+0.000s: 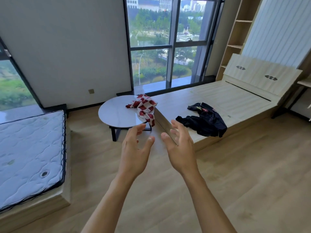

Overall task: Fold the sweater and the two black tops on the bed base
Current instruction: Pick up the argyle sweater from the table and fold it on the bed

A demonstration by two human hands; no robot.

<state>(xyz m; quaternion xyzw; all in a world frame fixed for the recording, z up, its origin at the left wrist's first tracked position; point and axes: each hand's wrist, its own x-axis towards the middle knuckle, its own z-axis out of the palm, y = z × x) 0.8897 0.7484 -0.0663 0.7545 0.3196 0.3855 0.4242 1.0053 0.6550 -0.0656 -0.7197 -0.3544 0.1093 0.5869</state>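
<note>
Both hands, left hand (134, 150) and right hand (180, 148), are empty and spread; that crumpled sweater (145, 106) looks soft and floppy, so probably grab it by the shoulders.

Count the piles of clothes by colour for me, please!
Red and white: 1, the checked red-and-white sweater on the round white table
Black: 1, the crumpled black fabric pile on the pale wooden bed base; its pieces cannot be told apart
Total: 2 piles

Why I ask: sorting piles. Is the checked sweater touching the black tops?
Apart. Head view: sweater draped on the round table, black tops on the bed base, bare board between them.
</note>
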